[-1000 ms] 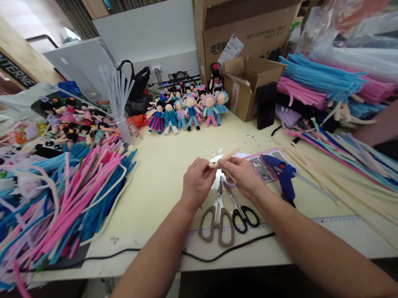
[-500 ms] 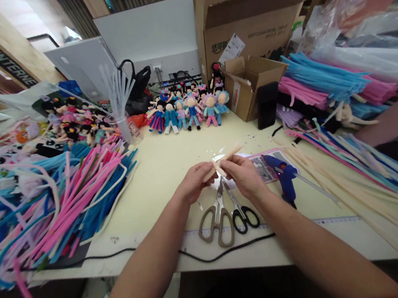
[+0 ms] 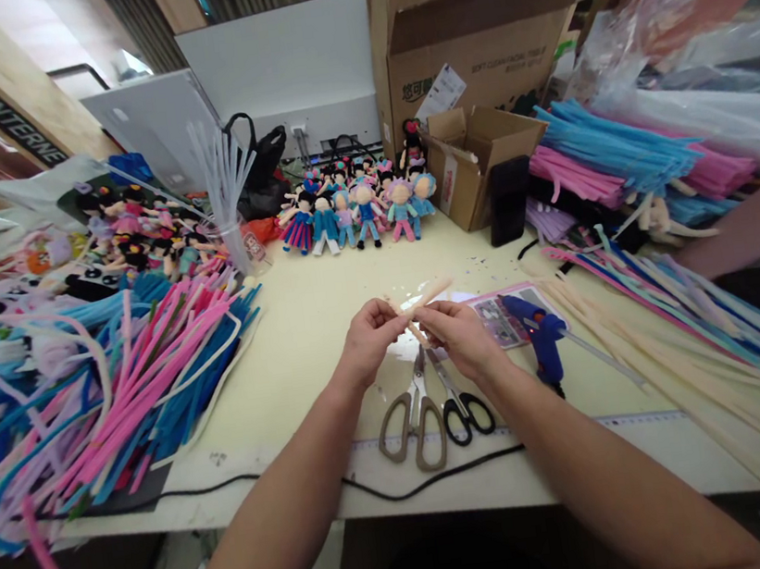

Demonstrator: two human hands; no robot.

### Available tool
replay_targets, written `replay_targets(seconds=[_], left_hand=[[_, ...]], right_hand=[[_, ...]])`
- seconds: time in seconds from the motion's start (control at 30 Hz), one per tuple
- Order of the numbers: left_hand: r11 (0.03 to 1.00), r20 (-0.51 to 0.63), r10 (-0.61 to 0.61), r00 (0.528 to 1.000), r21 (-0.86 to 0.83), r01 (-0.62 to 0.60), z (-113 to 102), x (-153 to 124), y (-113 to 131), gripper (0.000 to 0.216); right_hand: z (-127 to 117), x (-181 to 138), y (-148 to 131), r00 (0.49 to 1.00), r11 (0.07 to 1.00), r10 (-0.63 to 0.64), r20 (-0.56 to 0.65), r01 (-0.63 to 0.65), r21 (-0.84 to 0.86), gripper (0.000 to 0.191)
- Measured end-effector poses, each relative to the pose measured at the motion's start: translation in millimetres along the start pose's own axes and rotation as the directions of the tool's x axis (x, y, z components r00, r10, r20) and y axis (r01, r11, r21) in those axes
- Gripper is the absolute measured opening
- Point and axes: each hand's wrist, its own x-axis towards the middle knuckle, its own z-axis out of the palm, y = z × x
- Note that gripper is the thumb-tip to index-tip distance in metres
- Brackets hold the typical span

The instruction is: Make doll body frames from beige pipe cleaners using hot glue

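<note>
And there they were, in close: the left hand [image 3: 372, 341] pinched pale cream fuzzy stems [image 3: 437, 291] between thumb and fingers, and the right hand [image 3: 462, 331] gripped them too, fingertips just beside the other's. The stems crossed above the pale yellow tabletop [image 3: 313, 307], one soft end slanting away up and to the right. Right below, metal scissors with big grey-brown loops [image 3: 429, 437] lay beside smaller scissors with black loops [image 3: 468, 416]. Over to the right rested a smooth blue plastic glue gun [image 3: 547, 351]; to the left sprawled a plush heap of pink, blue and white stems [image 3: 133, 382]. A clear plastic cup [image 3: 237, 252] bristled with slender translucent sticks [image 3: 219, 170], and a small brown cardboard box [image 3: 471, 184] stood open-flapped, its contents hidden.
</note>
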Motion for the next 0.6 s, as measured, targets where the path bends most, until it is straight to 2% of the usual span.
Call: replay_targets(seconds=[0.17, 0.3, 0.4, 0.43, 0.5, 0.6], left_hand=[[0.936, -0.023, 0.212, 0.977, 0.291, -0.196, 2.3, -4.7, -1.0, 0.019], [0.774, 0.041, 0.355, 0.934, 0.547, -0.318, 2.4, -9.8, -2.9, 0.007], [0.664, 0.087, 0.43, 0.899, 0.644, -0.38, 2.5, -11.5, -1.4, 0.007], [0.666, 0.094, 0.427, 0.9, 0.64, -0.383, 2.3, -11.3, -0.3, 0.008], [0.76, 0.076, 0.36, 0.93, 0.554, -0.339, 0.7, -9.4, 2.0, 0.017], [0.931, 0.007, 0.166, 0.986, 0.33, -0.159, -3.7, -4.2, 3.1, 0.036]], right_hand=[[0.3, -0.4, -2.5, 0.999, 0.998, 0.003, 0.045, -0.006, 0.066, 0.029], [-1.1, 0.6, -1.0, 1.0, 0.998, 0.017, 0.021, -0.018, 0.055, 0.03], [-1.7, 1.3, -0.7, 1.0, 0.998, 0.024, -0.019, -0.023, 0.055, 0.028], [-2.0, 1.7, -0.9, 1.0, 0.998, 0.018, -0.024, -0.016, 0.054, 0.027], [-2.8, 2.7, -1.6, 1.0, 0.999, -0.006, -0.023, 0.008, 0.054, 0.026], [-4.0, 3.8, -2.2, 0.998, 0.997, -0.059, -0.021, 0.06, 0.055, 0.023]])
